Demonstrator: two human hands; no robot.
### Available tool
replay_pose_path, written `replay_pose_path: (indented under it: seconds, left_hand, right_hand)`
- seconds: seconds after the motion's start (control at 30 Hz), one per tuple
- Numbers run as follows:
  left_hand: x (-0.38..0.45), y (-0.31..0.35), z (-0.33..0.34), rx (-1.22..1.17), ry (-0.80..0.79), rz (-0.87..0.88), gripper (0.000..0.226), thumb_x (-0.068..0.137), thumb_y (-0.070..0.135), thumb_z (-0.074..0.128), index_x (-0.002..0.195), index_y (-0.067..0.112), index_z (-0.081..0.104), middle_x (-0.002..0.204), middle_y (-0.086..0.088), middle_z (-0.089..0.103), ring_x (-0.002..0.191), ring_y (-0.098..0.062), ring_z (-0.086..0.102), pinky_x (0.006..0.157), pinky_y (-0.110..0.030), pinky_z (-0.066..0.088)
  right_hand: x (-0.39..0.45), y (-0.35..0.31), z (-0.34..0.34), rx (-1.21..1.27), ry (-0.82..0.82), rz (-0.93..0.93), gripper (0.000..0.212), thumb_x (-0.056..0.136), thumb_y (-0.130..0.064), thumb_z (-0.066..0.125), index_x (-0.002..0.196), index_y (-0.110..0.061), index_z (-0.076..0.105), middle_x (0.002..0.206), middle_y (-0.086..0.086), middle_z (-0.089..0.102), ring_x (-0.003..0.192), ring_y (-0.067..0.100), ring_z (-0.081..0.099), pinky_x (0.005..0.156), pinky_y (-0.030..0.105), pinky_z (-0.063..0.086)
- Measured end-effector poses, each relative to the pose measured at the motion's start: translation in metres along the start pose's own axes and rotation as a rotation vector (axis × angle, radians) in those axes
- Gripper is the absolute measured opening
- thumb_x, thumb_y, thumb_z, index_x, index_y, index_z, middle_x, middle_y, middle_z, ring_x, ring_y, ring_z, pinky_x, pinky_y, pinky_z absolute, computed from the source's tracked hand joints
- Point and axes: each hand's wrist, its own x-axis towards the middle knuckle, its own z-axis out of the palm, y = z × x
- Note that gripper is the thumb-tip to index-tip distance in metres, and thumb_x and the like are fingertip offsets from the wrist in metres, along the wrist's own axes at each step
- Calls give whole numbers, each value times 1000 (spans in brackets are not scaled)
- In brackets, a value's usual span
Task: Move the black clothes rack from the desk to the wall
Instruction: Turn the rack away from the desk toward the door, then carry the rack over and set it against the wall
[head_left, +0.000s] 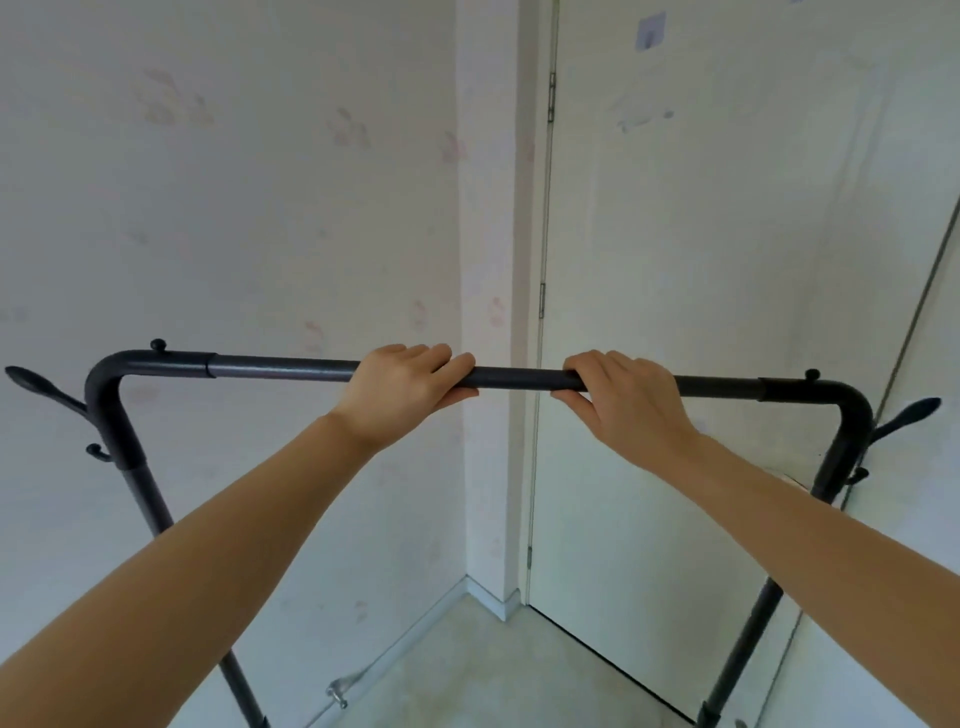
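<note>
The black clothes rack (519, 378) fills the head view: a horizontal top bar with curved corners, two legs sloping down, and side hooks at each end. My left hand (402, 389) is wrapped over the top bar just left of its middle. My right hand (621, 397) grips the same bar just right of the middle. The rack faces a room corner, with a pale patterned wall (234, 208) behind its left half. The lower ends of both legs are cut off by the frame.
A white closed door (701, 260) with hinges stands behind the rack's right half. A wall hook (652, 31) sits high on the door. A metal doorstop (336, 693) pokes out near the baseboard at lower left. Pale floor (493, 670) shows in the corner.
</note>
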Motion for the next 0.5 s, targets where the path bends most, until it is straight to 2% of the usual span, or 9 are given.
replay_pose_path:
  seconds: [0.3,0.5]
  left_hand:
    - [-15,-41,6,154,-152,-72,28,97,37,53,92,12,63,62,-1,51,44,-20,44,37,-27,36]
    - [-46,-78,-7,287,-280,-186,28,97,40,52,96,14,63,64,0,54,46,-21,47,38,-28,37]
  right_hand:
    - [52,-7,90,264,41,-90,41,95,-47,40,95,-10,58,70,0,61,53,20,52,43,34,43]
    - [100,-49,145,462,65,-176,41,96,-47,39,96,-10,58,71,0,61,54,21,52,45,38,44]
